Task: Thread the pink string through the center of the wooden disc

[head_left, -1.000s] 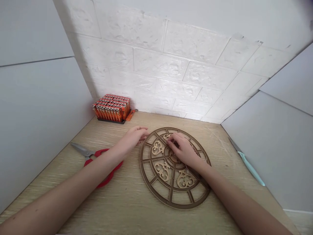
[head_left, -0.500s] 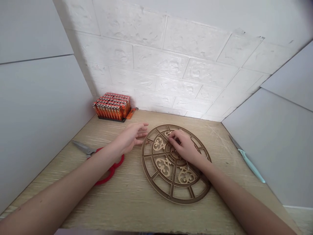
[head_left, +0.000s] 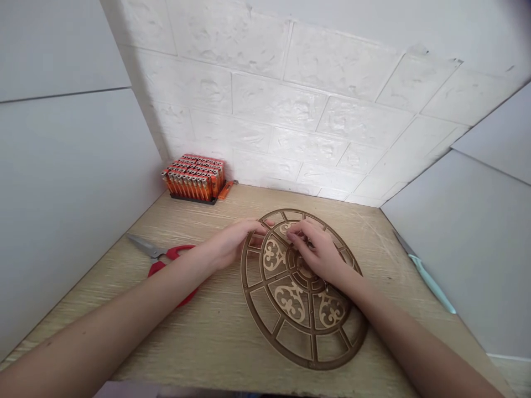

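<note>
A round brown openwork disc with pale scrollwork inserts is tilted over the tabletop, its left side raised. My left hand grips its upper-left rim, with the fingers passing underneath and partly visible through the openings. The fingers of my right hand are closed in a pinch on the disc's inner bars, above the central rings. That hand covers part of the middle, so the exact contact is hidden. Red-handled scissors lie partly under my left forearm, blades pointing to the upper left.
At the back left stands a block of orange lighters in a black tray, with one orange lighter lying beside it. A knife with a mint-green handle rests along the right panel. A white brick-pattern wall closes the back.
My left hand has moved right and taken hold of the disc's rim. The disc has tilted up on its left side; my right hand stays pinched on it.
</note>
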A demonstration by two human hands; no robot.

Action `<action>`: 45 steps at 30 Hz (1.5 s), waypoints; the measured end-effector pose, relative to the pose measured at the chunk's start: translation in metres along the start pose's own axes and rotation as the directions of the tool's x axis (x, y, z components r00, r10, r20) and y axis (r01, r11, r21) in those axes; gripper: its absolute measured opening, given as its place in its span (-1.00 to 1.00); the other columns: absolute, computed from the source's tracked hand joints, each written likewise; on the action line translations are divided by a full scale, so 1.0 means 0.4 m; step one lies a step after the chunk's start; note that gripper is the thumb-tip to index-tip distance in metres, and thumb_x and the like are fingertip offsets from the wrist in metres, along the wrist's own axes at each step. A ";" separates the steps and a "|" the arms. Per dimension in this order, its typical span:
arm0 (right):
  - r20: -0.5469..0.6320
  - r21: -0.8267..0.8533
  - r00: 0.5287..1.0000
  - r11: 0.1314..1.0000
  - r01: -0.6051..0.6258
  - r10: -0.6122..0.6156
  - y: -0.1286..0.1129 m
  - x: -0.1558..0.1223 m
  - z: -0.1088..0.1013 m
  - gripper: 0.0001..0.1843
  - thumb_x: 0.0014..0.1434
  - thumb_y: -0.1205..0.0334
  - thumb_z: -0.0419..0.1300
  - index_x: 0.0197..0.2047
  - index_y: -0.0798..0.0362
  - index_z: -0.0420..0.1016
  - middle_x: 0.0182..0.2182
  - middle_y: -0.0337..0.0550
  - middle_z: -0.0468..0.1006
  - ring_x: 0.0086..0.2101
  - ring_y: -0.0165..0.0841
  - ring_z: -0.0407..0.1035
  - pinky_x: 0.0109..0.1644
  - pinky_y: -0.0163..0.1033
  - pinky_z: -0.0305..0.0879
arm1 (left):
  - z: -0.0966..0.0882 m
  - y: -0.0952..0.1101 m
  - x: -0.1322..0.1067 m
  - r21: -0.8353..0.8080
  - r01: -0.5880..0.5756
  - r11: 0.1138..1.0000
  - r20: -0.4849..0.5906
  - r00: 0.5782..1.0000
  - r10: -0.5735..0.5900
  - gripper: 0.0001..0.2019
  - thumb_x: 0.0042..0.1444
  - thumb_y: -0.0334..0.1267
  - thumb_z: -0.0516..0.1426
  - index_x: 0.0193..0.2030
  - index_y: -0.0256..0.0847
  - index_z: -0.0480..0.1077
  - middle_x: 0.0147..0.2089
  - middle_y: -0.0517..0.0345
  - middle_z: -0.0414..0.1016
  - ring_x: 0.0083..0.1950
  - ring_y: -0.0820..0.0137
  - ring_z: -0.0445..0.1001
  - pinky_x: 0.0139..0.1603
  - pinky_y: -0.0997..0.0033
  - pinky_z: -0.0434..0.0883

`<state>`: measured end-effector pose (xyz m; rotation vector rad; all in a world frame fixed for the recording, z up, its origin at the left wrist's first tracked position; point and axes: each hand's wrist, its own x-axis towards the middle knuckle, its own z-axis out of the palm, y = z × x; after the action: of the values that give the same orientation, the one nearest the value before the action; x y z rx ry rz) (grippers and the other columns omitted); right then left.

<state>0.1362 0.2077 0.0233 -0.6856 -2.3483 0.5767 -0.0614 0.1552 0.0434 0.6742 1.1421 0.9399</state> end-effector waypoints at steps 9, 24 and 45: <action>-0.012 0.047 0.998 0.997 0.055 -0.054 -0.028 0.002 -0.041 -0.89 0.29 0.31 0.05 -0.26 0.05 0.38 -0.21 -0.15 0.43 -0.10 -0.32 0.31 0.03 -0.18 0.24 | -0.011 0.004 0.003 -0.184 0.100 0.978 0.121 0.990 -0.079 -0.57 0.05 -0.12 0.13 0.05 -0.24 0.36 -0.01 -0.05 0.40 -0.29 0.38 0.44 -0.22 0.30 0.45; -0.071 0.043 0.997 0.999 -0.027 0.030 -0.016 -0.008 -0.022 -0.85 0.32 0.23 0.00 -0.18 0.03 0.37 -0.21 -0.10 0.43 -0.14 -0.29 0.33 -0.02 -0.16 0.27 | -0.036 0.006 0.025 -0.119 -0.109 0.987 -0.053 0.993 0.103 -0.46 0.00 -0.12 0.12 0.18 -0.01 0.25 -0.02 0.10 0.42 -0.23 0.38 0.48 -0.29 0.40 0.45; -0.079 0.075 0.842 0.846 -0.528 0.533 0.034 0.012 -0.082 -0.69 0.24 -0.05 0.07 -0.18 0.04 0.34 -0.48 -0.18 0.40 -0.54 -0.39 0.29 -0.56 -0.33 0.10 | -0.034 0.006 0.029 -0.078 -0.118 0.990 -0.087 0.990 0.111 -0.44 0.00 -0.13 0.10 0.18 -0.16 0.26 -0.12 0.04 0.46 -0.26 0.41 0.47 -0.35 0.52 0.39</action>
<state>0.1591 0.2284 0.0412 -1.3303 -2.0331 0.8140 -0.0735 0.1666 0.0362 0.6436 1.1400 1.1160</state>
